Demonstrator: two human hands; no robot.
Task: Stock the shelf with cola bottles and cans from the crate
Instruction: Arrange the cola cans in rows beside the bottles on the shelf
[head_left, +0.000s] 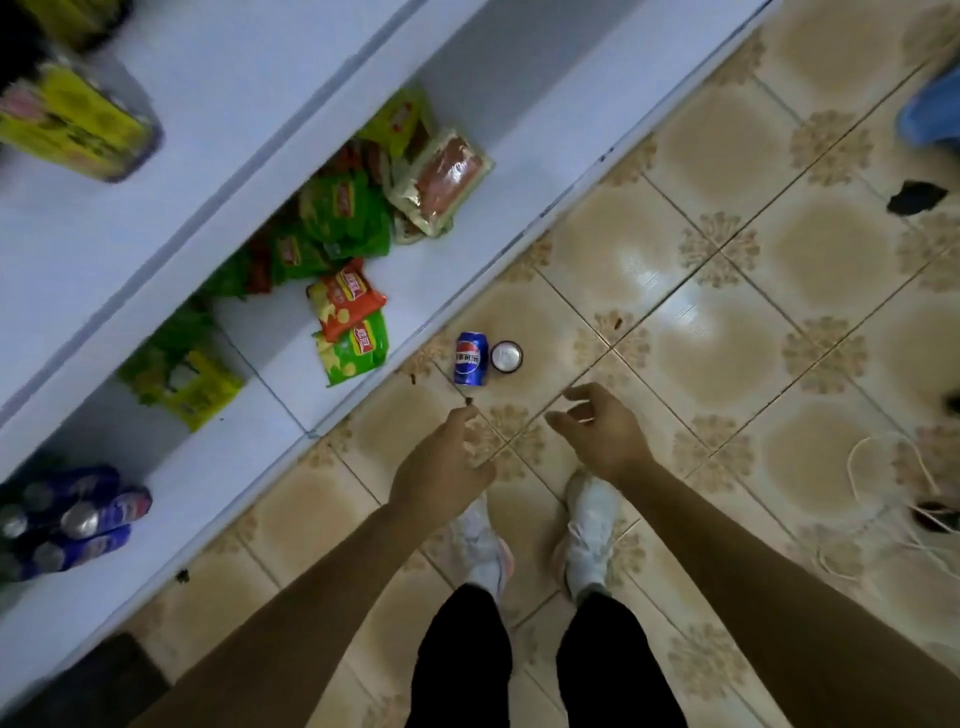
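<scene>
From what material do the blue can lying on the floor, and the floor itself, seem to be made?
Blue can: probably thin metal, perhaps aluminium, with a glossy printed blue coat; its smooth cylinder body shows a slight sheen. Floor: likely glazed ceramic tile; straight grout lines and bright reflections suggest it.

Tipped can (471, 359) on floor (727, 322), upright can (506, 356) just beside its right. Shelf (431, 275) behind them holds snack packets (337, 218); can cluster (78, 519) far left.
</scene>
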